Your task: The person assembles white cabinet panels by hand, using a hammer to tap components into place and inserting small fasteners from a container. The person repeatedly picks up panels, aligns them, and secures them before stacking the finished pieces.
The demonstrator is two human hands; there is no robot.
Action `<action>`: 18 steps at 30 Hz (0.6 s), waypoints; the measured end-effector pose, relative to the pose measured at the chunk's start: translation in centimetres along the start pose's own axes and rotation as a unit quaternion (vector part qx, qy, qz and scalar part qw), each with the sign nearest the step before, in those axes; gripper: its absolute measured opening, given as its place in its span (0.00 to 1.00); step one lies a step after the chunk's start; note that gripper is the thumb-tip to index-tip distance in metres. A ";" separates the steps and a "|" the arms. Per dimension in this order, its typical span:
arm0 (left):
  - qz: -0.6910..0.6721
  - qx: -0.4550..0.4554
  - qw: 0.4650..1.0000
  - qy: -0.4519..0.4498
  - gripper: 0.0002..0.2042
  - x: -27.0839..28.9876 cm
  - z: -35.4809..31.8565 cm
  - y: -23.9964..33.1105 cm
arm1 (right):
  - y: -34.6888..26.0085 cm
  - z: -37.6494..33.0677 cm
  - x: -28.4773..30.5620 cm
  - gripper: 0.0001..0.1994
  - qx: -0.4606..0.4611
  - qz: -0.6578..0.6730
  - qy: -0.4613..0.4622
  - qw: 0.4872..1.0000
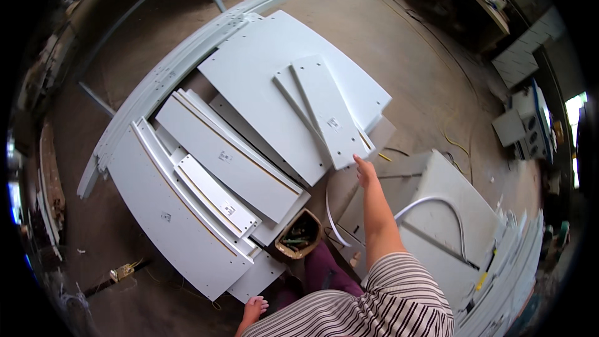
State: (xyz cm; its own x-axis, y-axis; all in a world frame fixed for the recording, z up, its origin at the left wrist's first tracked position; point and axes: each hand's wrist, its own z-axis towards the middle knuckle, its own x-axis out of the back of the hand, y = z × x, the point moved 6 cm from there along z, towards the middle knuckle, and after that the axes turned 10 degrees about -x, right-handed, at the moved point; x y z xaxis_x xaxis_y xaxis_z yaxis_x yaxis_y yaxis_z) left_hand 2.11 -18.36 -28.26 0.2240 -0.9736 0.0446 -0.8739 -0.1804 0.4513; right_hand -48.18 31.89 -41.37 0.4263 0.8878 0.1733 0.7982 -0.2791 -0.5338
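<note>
1. The concrete floor (399, 43) fills the view, and I see it strewn with white flat-pack panels.
2. The largest piece is a broad white panel (262, 68) lying flat at the far centre, its left edge beside a long curved white rail (168, 72) that runs from far centre down to the near left.
3. At the near left lies a long wide board (168, 212), with a medium board (228, 156) laid across the stack just to its right and a narrower strip (215, 196) resting between them.
4. At the near right I see another heap of white panels (449, 193) with a bent white edging strip (437, 203) arching over it, and a stack of board edges (511, 262) further right.
5. A narrow white plank (324, 112) rests on top of the broad panel, slanting from far to near, with a second plank partly under it on its left.
6. My right hand (365, 171) reaches out from the striped sleeve, fingers extended and loosely open, the fingertips touching the near end of that narrow plank; it grips nothing that I can see.
7. A small brown box of hardware (298, 235) sits on the floor at near centre, left of my forearm.
8. My left hand (253, 307) shows at the bottom edge, fingers curled downward; I cannot tell whether it holds anything.
</note>
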 end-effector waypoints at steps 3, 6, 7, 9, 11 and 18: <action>0.020 -0.025 0.999 -0.011 0.14 -2.8 2.1 4.2 | -0.2 0.6 -3.4 0.28 0.019 0.185 -0.097 0.978; 0.025 -0.081 0.995 -0.046 0.14 -7.3 4.2 12.1 | 0.8 -3.5 -5.8 0.24 0.020 0.228 -0.199 0.953; 0.007 -0.113 0.991 -0.072 0.15 -8.9 5.3 15.1 | 2.3 -5.1 -6.9 0.23 0.009 0.192 -0.246 0.950; -0.028 -0.182 0.971 -0.153 0.16 -12.4 8.0 21.3 | 4.4 -11.0 -8.4 0.20 -0.010 0.183 -0.250 0.951; -0.040 -0.163 0.974 -0.150 0.29 -15.4 9.9 26.4 | 8.8 -14.1 -7.9 0.20 -0.067 0.141 -0.234 0.960; -0.197 -0.165 0.953 -0.161 0.28 -20.7 15.7 30.1 | 14.4 -28.1 -7.6 0.24 -0.140 0.072 -0.340 0.927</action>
State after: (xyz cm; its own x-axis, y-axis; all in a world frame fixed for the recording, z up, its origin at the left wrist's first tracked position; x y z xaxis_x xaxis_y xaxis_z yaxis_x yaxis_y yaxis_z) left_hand -35.58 -5.79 -29.57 0.3160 -0.8420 -0.4373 -0.5543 -0.5379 0.6352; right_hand -27.91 10.87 -27.13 0.2456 0.8330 -0.4957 0.8739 -0.4115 -0.2586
